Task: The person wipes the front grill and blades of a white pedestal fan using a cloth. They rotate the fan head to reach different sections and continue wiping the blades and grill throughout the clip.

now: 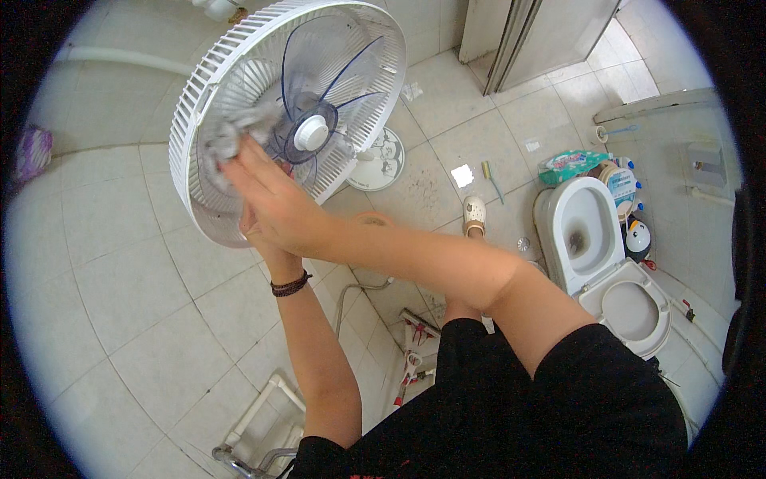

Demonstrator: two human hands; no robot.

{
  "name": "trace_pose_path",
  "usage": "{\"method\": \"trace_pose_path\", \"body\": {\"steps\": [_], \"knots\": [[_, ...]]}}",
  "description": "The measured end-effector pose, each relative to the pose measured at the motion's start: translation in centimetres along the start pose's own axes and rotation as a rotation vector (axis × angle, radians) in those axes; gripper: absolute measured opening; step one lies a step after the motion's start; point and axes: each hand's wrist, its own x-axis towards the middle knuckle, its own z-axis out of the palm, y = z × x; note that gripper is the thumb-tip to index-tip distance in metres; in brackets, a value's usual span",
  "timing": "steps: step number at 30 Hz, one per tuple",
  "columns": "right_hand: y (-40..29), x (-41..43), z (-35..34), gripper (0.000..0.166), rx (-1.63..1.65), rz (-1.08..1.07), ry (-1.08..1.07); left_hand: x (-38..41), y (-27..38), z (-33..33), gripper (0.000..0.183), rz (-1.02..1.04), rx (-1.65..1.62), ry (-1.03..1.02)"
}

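Note:
A white electric fan (312,133) with its front grille off stands before me, its head tilted. Clear blue-edged blades (335,78) sit inside the slatted rear grille (194,102). My right hand (272,191) presses a grey-white cloth (239,135) on the left side of the fan head; hand and cloth are blurred. Below it, my left hand (257,236), with a dark braided bracelet (290,286) at the wrist, grips the fan head near the lower rim. The right hand hides most of its fingers. The fan's round printed base (383,161) rests on the tiled floor.
To the right is a toilet (583,230) with its seat (634,311) up; bottles and a teal pack (571,166) stand beside it. A toothbrush (493,181) lies on the floor. Near my legs are a hose (347,296) and a squeegee (421,323). A wall rack (257,413) juts out lower left.

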Motion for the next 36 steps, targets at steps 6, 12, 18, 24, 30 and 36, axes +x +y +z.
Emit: {"method": "trace_pose_path", "body": {"steps": [6,12,18,24,30,36], "knots": [[0.3,-2.5,-2.5,0.05,-0.036,0.134,0.024,0.3,0.1,0.1,0.049,-0.124,0.105,-0.014],[-1.8,-6.6,-6.1,0.046,-0.03,0.259,-0.116,-0.2,-1.4,0.6,0.038,-0.16,-0.073,0.105],[-2.5,-8.4,-8.2,0.045,-0.064,0.331,-0.006,-2.1,-0.9,1.1,0.033,-0.49,0.234,0.149],[-2.7,-4.7,-6.8,0.051,-0.035,0.01,-0.223,-2.4,2.3,-0.3,0.03,0.007,0.426,0.29],[-0.7,-0.2,-1.5,0.046,-0.128,-0.238,-0.066,-0.2,3.7,2.2,0.031,0.14,0.051,0.323],[1.8,-2.8,-1.5,0.043,-0.301,-0.109,-0.161,0.1,3.6,2.0,0.029,0.148,0.183,0.321]]}}
